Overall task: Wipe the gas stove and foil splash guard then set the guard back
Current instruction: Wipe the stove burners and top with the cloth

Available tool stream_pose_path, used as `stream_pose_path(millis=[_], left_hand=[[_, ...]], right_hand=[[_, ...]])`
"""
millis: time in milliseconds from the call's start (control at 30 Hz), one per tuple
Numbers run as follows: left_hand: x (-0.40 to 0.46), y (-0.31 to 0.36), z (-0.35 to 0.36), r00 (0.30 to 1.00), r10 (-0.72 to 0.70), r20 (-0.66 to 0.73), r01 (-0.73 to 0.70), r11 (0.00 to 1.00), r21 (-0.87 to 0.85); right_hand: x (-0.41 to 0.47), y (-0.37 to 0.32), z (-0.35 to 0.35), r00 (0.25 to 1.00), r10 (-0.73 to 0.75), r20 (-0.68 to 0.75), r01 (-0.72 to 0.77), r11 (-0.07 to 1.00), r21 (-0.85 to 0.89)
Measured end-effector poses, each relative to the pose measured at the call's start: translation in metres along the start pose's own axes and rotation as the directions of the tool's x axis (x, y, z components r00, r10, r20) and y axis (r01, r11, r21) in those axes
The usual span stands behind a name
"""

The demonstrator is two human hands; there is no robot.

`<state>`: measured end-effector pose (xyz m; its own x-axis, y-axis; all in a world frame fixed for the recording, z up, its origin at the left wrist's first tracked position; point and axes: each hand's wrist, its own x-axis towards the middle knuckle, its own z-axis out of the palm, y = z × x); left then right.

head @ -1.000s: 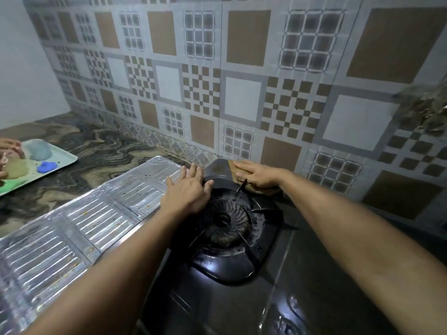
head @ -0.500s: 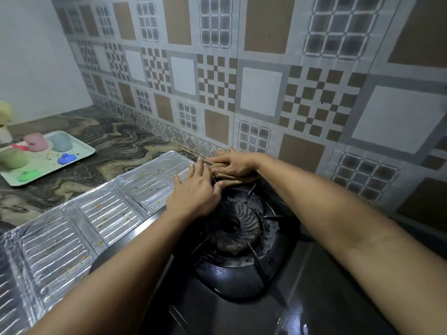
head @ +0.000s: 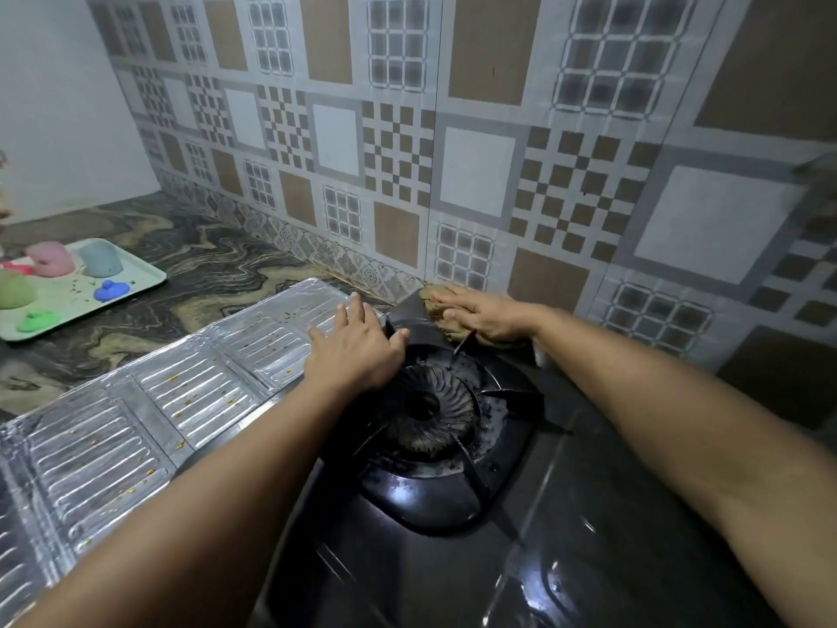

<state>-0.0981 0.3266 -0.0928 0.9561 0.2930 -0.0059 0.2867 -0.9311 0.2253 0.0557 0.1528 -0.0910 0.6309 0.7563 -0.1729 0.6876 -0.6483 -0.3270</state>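
Observation:
A black gas stove (head: 534, 546) fills the lower middle, with a round burner (head: 425, 412) under a black pan support. My left hand (head: 358, 346) lies flat, fingers spread, on the stove's back left edge beside the burner. At the stove's back corner, against the wall, my right hand (head: 487, 312) presses a brown cloth (head: 432, 296) down. The silver foil splash guard (head: 136, 410) lies flat on the counter left of the stove, with small food specks on it.
A patterned tiled wall (head: 475, 174) rises right behind the stove. On the marbled counter (head: 204, 274) at far left stands a pale green tray (head: 145, 271) holding several coloured lumps.
My right hand slid the cloth left along the stove's back edge, then stayed near the back corner. The left hand has stayed on the stove's edge. The camera view shifted slightly.

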Motion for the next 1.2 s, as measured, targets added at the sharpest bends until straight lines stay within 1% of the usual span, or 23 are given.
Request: stream_pose_path(millis=[67,133,267,367,433,533,700,900,967,1033,1100,1167,1200], left_hand=[[0.0,0.0,0.001,1.0,0.012,-0.015,-0.012,1.0,-0.003],[0.001,-0.002,0.002,0.999,0.023,-0.028,-0.023,1.0,-0.002],[0.003,-0.004,0.003,0.998,0.04,-0.041,-0.04,0.999,0.015],[0.003,-0.003,0.003,0.998,0.053,-0.039,-0.052,0.999,0.014],[0.003,-0.004,0.004,0.997,0.064,-0.041,-0.063,0.998,0.017],[0.003,-0.004,0.007,0.995,0.082,-0.049,-0.081,0.996,0.033],[0.003,-0.002,0.003,0.994,0.097,-0.049,-0.096,0.995,0.018],[0.003,-0.001,0.004,0.997,0.078,0.002,-0.078,0.997,-0.014],[0.002,0.0,0.005,0.996,0.093,0.007,-0.093,0.995,-0.03],[0.0,0.0,0.004,0.988,0.153,-0.031,-0.154,0.988,-0.033],[-0.002,-0.003,0.005,0.963,0.25,-0.099,-0.253,0.967,-0.022],[-0.005,-0.006,0.004,0.914,0.377,-0.148,-0.381,0.925,0.003],[-0.006,-0.008,0.001,0.884,0.443,-0.15,-0.445,0.895,0.017]], right_hand=[[-0.022,0.007,0.007,0.99,0.128,-0.051,-0.132,0.989,-0.072],[-0.047,0.009,0.012,0.965,0.249,-0.088,-0.26,0.952,-0.162],[-0.09,0.006,0.023,0.914,0.383,-0.132,-0.405,0.88,-0.249],[-0.124,0.005,0.03,0.876,0.443,-0.191,-0.482,0.818,-0.315],[-0.136,0.002,0.034,0.865,0.459,-0.201,-0.501,0.808,-0.31],[-0.145,-0.003,0.038,0.866,0.466,-0.182,-0.498,0.84,-0.217],[-0.167,-0.022,0.048,0.855,0.484,-0.187,-0.515,0.836,-0.191],[-0.207,-0.073,0.071,0.844,0.506,-0.178,-0.531,0.834,-0.15],[-0.219,-0.093,0.08,0.844,0.508,-0.171,-0.532,0.832,-0.156],[-0.223,-0.105,0.085,0.831,0.525,-0.182,-0.551,0.822,-0.144],[-0.219,-0.104,0.084,0.808,0.558,-0.191,-0.582,0.807,-0.104],[-0.207,-0.096,0.077,0.762,0.613,-0.211,-0.636,0.769,-0.064],[-0.201,-0.091,0.073,0.733,0.643,-0.223,-0.666,0.745,-0.042]])
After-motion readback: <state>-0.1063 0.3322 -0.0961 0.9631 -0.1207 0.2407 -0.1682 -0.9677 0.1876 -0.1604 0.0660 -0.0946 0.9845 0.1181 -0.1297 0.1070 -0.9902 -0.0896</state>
